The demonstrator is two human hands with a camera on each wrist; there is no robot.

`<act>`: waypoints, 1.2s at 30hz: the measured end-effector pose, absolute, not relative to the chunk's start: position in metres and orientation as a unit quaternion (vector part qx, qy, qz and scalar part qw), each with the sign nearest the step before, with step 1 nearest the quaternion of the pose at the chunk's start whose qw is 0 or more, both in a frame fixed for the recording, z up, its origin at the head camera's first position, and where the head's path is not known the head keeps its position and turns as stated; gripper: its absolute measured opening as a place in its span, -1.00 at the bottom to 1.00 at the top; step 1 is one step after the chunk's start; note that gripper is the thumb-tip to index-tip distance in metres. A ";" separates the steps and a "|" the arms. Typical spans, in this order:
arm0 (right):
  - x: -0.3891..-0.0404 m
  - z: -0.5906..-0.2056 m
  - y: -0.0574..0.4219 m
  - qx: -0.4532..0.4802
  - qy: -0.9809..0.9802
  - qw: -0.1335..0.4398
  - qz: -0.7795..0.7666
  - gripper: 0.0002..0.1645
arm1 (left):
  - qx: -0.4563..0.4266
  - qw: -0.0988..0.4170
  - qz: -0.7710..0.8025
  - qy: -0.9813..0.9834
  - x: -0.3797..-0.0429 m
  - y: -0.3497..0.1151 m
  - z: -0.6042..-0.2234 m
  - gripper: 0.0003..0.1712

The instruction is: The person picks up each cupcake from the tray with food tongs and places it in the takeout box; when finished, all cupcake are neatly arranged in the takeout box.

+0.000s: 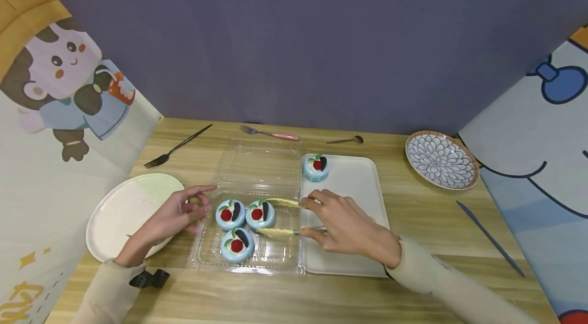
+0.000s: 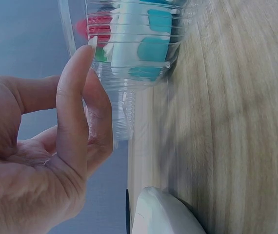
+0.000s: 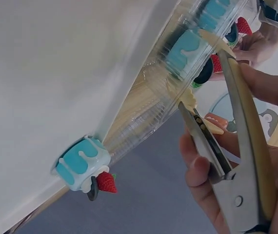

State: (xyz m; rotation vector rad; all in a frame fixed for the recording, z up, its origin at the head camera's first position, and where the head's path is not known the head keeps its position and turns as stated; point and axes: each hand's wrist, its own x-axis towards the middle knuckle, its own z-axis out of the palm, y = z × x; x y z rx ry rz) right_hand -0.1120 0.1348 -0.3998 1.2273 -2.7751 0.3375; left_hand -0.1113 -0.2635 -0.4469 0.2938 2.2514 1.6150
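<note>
Metal tongs (image 3: 248,141) with pale yellow tips are held in my right hand (image 1: 342,224), fingers on one arm and thumb on the other. Their spread tips reach into a clear hinged plastic box (image 1: 282,250), on either side of a small blue cake (image 1: 260,225) topped with a raspberry and a dark cookie. Two similar cakes, one at the left (image 1: 229,223) and one in front (image 1: 236,257), sit in the same box. My left hand (image 1: 172,214) is at the box's left edge, fingers loosely bent, a fingertip right at its wall in the left wrist view.
A white rectangular tray (image 1: 356,186) right of the box bears another blue cake (image 1: 315,172). An oval plate (image 1: 115,217) lies left, a flower-patterned plate (image 1: 441,160) right. Around them lie a black fork (image 1: 179,148), pink-handled fork (image 1: 271,133), spoon (image 1: 346,140) and dark knife (image 1: 491,240).
</note>
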 end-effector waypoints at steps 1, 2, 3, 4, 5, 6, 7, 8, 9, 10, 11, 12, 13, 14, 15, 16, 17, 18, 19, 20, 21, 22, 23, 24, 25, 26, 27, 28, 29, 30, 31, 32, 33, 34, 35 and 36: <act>-0.112 -0.400 0.135 0.401 -0.909 0.044 0.110 -0.36 | 0.103 0.177 0.570 0.795 -0.111 -0.263 -0.447 -0.36; -0.112 -0.400 0.135 0.400 -0.909 0.043 0.110 -0.36 | 0.103 0.177 0.570 0.796 -0.111 -0.263 -0.446 -0.36; -0.112 -0.400 0.135 0.398 -0.910 0.042 0.110 -0.36 | 0.103 0.177 0.570 0.796 -0.111 -0.263 -0.446 -0.36; -0.112 -0.400 0.135 0.397 -0.910 0.041 0.110 -0.35 | 0.102 0.176 0.570 0.796 -0.111 -0.263 -0.446 -0.36; -0.111 -0.401 0.136 0.396 -0.911 0.040 0.110 -0.35 | 0.102 0.176 0.570 0.796 -0.111 -0.263 -0.446 -0.36; -0.111 -0.401 0.136 0.395 -0.911 0.040 0.109 -0.35 | 0.102 0.176 0.570 0.796 -0.111 -0.263 -0.446 -0.36; -0.110 -0.401 0.137 0.395 -0.911 0.040 0.108 -0.35 | 0.102 0.176 0.570 0.796 -0.111 -0.263 -0.447 -0.36; -0.110 -0.401 0.137 0.395 -0.912 0.040 0.107 -0.35 | 0.102 0.176 0.571 0.796 -0.111 -0.263 -0.447 -0.36; -0.109 -0.402 0.138 0.395 -0.912 0.041 0.105 -0.35 | 0.102 0.177 0.571 0.795 -0.111 -0.263 -0.447 -0.36; -0.109 -0.402 0.138 0.395 -0.912 0.043 0.104 -0.35 | 0.102 0.177 0.571 0.795 -0.111 -0.263 -0.448 -0.36; -0.108 -0.402 0.138 0.395 -0.912 0.045 0.102 -0.34 | 0.103 0.177 0.571 0.795 -0.111 -0.263 -0.448 -0.36; -0.108 -0.402 0.139 0.395 -0.912 0.047 0.100 -0.33 | 0.104 0.178 0.572 0.794 -0.111 -0.263 -0.448 -0.35; -0.107 -0.402 0.139 0.395 -0.912 0.048 0.100 -0.32 | 0.104 0.178 0.572 0.794 -0.111 -0.263 -0.449 -0.35; -0.106 -0.402 0.140 0.395 -0.912 0.051 0.100 -0.32 | 0.106 0.178 0.572 0.794 -0.111 -0.263 -0.449 -0.35; -0.106 -0.402 0.140 0.395 -0.912 0.053 0.100 -0.31 | 0.107 0.178 0.572 0.793 -0.111 -0.263 -0.449 -0.35; -0.105 -0.402 0.141 0.395 -0.911 0.056 0.101 -0.30 | 0.108 0.178 0.572 0.793 -0.111 -0.263 -0.449 -0.35; -0.104 -0.402 0.141 0.395 -0.911 0.059 0.102 -0.30 | 0.109 0.179 0.572 0.793 -0.111 -0.263 -0.449 -0.35; -0.104 -0.401 0.142 0.395 -0.910 0.063 0.104 -0.30 | 0.109 0.179 0.572 0.793 -0.111 -0.263 -0.449 -0.35; -0.103 -0.401 0.142 0.395 -0.910 0.067 0.106 -0.29 | 0.108 0.179 0.571 0.794 -0.111 -0.263 -0.449 -0.35; -0.102 -0.400 0.143 0.393 -0.910 0.071 0.110 -0.29 | 0.108 0.179 0.571 0.794 -0.112 -0.263 -0.448 -0.35; -0.101 -0.399 0.144 0.392 -0.910 0.075 0.113 -0.29 | 0.108 0.179 0.570 0.794 -0.112 -0.263 -0.448 -0.35; -0.100 -0.399 0.145 0.390 -0.910 0.080 0.117 -0.29 | 0.107 0.179 0.570 0.795 -0.111 -0.262 -0.448 -0.35; -0.099 -0.397 0.146 0.389 -0.910 0.084 0.120 -0.30 | 0.106 0.179 0.570 0.795 -0.111 -0.262 -0.448 -0.35; -0.098 -0.396 0.147 0.387 -0.909 0.088 0.124 -0.30 | 0.105 0.178 0.570 0.795 -0.111 -0.262 -0.447 -0.36; -0.097 -0.395 0.148 0.386 -0.909 0.092 0.128 -0.30 | 0.104 0.177 0.569 0.796 -0.111 -0.262 -0.447 -0.36; -0.096 -0.394 0.149 0.384 -0.909 0.096 0.132 -0.30 | 0.103 0.176 0.570 0.796 -0.111 -0.262 -0.447 -0.36; -0.095 -0.394 0.150 0.382 -0.909 0.100 0.133 -0.31 | 0.102 0.175 0.570 0.796 -0.110 -0.263 -0.447 -0.36; -0.095 -0.393 0.151 0.379 -0.910 0.103 0.134 -0.31 | 0.101 0.174 0.570 0.796 -0.110 -0.263 -0.447 -0.36; -0.095 -0.392 0.152 0.377 -0.910 0.105 0.135 -0.31 | 0.101 0.174 0.570 0.797 -0.110 -0.263 -0.446 -0.36; -0.095 -0.392 0.153 0.375 -0.911 0.107 0.136 -0.31 | 0.100 0.173 0.571 0.796 -0.109 -0.263 -0.446 -0.36; -0.095 -0.392 0.154 0.373 -0.911 0.109 0.136 -0.31 | 0.099 0.173 0.572 0.796 -0.109 -0.263 -0.446 -0.36; -0.096 -0.392 0.155 0.371 -0.912 0.110 0.136 -0.30 | 0.099 0.173 0.572 0.796 -0.109 -0.263 -0.446 -0.36; -0.097 -0.393 0.156 0.369 -0.912 0.111 0.138 -0.30 | 0.098 0.173 0.571 0.796 -0.109 -0.263 -0.446 -0.36; -0.097 -0.393 0.158 0.367 -0.913 0.112 0.141 -0.31 | 0.098 0.173 0.571 0.796 -0.109 -0.263 -0.447 -0.35; -0.099 -0.393 0.160 0.365 -0.913 0.113 0.145 -0.30 | 0.098 0.173 0.571 0.797 -0.109 -0.263 -0.447 -0.35; -0.101 -0.394 0.162 0.362 -0.912 0.118 0.151 -0.31 | 0.098 0.173 0.571 0.797 -0.109 -0.263 -0.447 -0.35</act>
